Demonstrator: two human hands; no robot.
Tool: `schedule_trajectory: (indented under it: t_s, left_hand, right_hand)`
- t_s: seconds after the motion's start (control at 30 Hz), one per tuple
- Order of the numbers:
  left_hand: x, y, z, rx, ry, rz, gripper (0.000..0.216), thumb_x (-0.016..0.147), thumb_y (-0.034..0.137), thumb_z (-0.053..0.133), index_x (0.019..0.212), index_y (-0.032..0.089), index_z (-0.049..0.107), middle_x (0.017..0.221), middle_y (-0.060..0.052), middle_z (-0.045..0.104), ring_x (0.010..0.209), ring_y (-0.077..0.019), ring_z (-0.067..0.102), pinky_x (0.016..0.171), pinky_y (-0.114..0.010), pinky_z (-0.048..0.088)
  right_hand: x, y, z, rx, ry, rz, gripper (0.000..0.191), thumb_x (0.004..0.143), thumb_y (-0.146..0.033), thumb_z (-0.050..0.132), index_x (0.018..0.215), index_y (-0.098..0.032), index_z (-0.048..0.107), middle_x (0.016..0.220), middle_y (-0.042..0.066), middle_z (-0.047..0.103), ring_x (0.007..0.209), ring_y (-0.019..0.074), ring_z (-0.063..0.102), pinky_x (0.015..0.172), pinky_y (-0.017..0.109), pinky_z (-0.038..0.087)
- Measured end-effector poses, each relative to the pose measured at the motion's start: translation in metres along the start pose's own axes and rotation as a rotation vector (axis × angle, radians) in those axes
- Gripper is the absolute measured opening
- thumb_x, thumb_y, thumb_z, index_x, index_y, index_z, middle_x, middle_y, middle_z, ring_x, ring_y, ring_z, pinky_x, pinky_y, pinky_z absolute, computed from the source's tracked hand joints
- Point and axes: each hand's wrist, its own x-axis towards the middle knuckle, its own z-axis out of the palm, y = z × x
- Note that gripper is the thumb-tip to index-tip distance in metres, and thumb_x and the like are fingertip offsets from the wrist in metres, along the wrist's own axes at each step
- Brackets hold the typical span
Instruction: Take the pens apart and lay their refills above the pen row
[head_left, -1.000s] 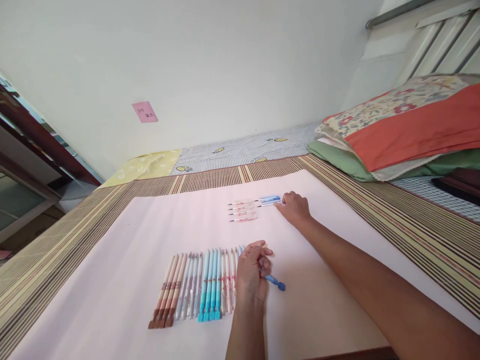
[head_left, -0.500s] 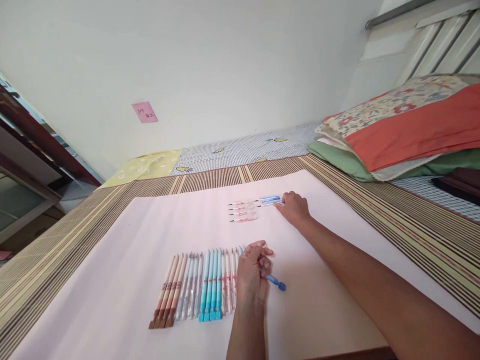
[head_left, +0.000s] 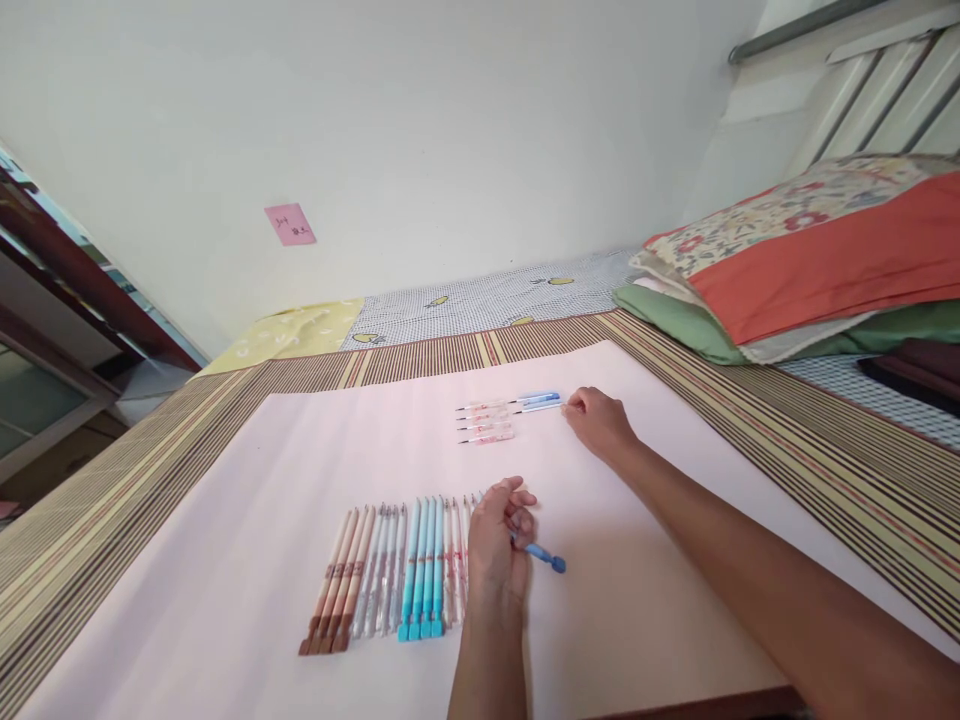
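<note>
My left hand (head_left: pixel 501 530) is curled around a blue pen (head_left: pixel 546 556), whose blue cap-like end sticks out to the right below the fingers. Farther out on the paper, my right hand (head_left: pixel 598 418) has its fingers pinched at the right end of a slim blue pen refill (head_left: pixel 541 407). Just above that lies another blue refill (head_left: pixel 538 398). Several short clear pieces with pink print and dark tips, like refills (head_left: pixel 491 428), are stacked in rows to their left. Beside my left hand stand rows of pens: brown-pink (head_left: pixel 341 580), clear grey (head_left: pixel 380 570), light blue (head_left: pixel 424 570) and pink-white (head_left: pixel 454 565).
Pale pink paper (head_left: pixel 247 520) lies over a striped mat (head_left: pixel 142 460). At the right are a red floral pillow (head_left: pixel 832 260) and green cloth (head_left: pixel 667 325). A wall (head_left: pixel 450 130) with a pink note (head_left: pixel 290 224) rises behind.
My right hand has drawn slightly to the right, uncovering more of the blue refill, which stays in place. My left hand has shifted a little left with the blue pen.
</note>
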Motion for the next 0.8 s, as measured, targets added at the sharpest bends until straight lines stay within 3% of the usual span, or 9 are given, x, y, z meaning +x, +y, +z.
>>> schedule_trajectory:
  t_s: [0.07, 0.2, 0.37, 0.57, 0.7, 0.8]
  left_hand:
    - [0.0, 0.002, 0.0, -0.077, -0.005, -0.016, 0.036, 0.067, 0.036, 0.083, 0.083, 0.008, 0.067, 0.064, -0.004, 0.063, 0.042, -0.0031, 0.039, 0.039, -0.016, 0.02]
    - [0.0, 0.006, -0.001, -0.144, -0.004, -0.043, 0.03, 0.079, 0.036, 0.077, 0.085, 0.008, 0.067, 0.065, -0.004, 0.061, 0.045, -0.0047, 0.041, 0.039, -0.016, 0.022]
    - [-0.001, 0.006, -0.002, -0.154, 0.012, -0.028, 0.029, 0.081, 0.035, 0.077, 0.087, 0.009, 0.068, 0.067, -0.004, 0.061, 0.047, -0.0057, 0.043, 0.042, -0.017, 0.028]
    - [-0.001, 0.006, -0.001, -0.212, -0.015, -0.037, 0.026, 0.081, 0.034, 0.077, 0.087, 0.01, 0.069, 0.069, -0.004, 0.06, 0.049, -0.0057, 0.043, 0.043, -0.016, 0.03]
    - [-0.001, 0.007, 0.0, -0.258, -0.057, -0.039, 0.026, 0.082, 0.034, 0.076, 0.085, 0.009, 0.07, 0.068, -0.004, 0.061, 0.05, -0.006, 0.045, 0.043, -0.016, 0.031]
    - [-0.002, 0.009, 0.001, -0.27, -0.082, -0.014, 0.03, 0.081, 0.037, 0.077, 0.087, 0.009, 0.072, 0.074, -0.007, 0.065, 0.06, -0.0098, 0.057, 0.055, -0.019, 0.045]
  right_hand:
    - [-0.018, -0.006, -0.01, 0.151, -0.035, -0.018, 0.011, 0.082, -0.028, 0.056, 0.078, -0.021, 0.063, 0.082, 0.002, 0.069, 0.078, 0.0185, 0.06, 0.074, 0.03, 0.042]
    - [-0.072, -0.031, -0.033, 0.485, -0.321, -0.09, 0.019, 0.083, -0.035, 0.057, 0.078, -0.02, 0.066, 0.073, 0.001, 0.068, 0.07, 0.0176, 0.06, 0.065, 0.028, 0.045]
    - [-0.134, -0.06, -0.054, 0.596, -0.534, -0.188, 0.013, 0.084, -0.034, 0.064, 0.084, -0.021, 0.067, 0.082, 0.001, 0.07, 0.081, 0.0186, 0.064, 0.075, 0.03, 0.049]
    - [-0.161, -0.066, -0.045, 0.577, -0.524, -0.155, 0.008, 0.081, -0.021, 0.066, 0.088, -0.024, 0.065, 0.087, 0.0, 0.07, 0.081, 0.0178, 0.063, 0.076, 0.03, 0.049]
    - [-0.164, -0.063, -0.034, 0.58, -0.47, -0.149, 0.006, 0.088, -0.028, 0.062, 0.09, -0.023, 0.065, 0.082, -0.001, 0.068, 0.074, 0.0164, 0.06, 0.069, 0.028, 0.046]
    - [-0.165, -0.063, -0.036, 0.576, -0.441, -0.149, 0.015, 0.093, -0.037, 0.059, 0.091, -0.024, 0.065, 0.078, -0.001, 0.066, 0.071, 0.0163, 0.057, 0.065, 0.028, 0.044]
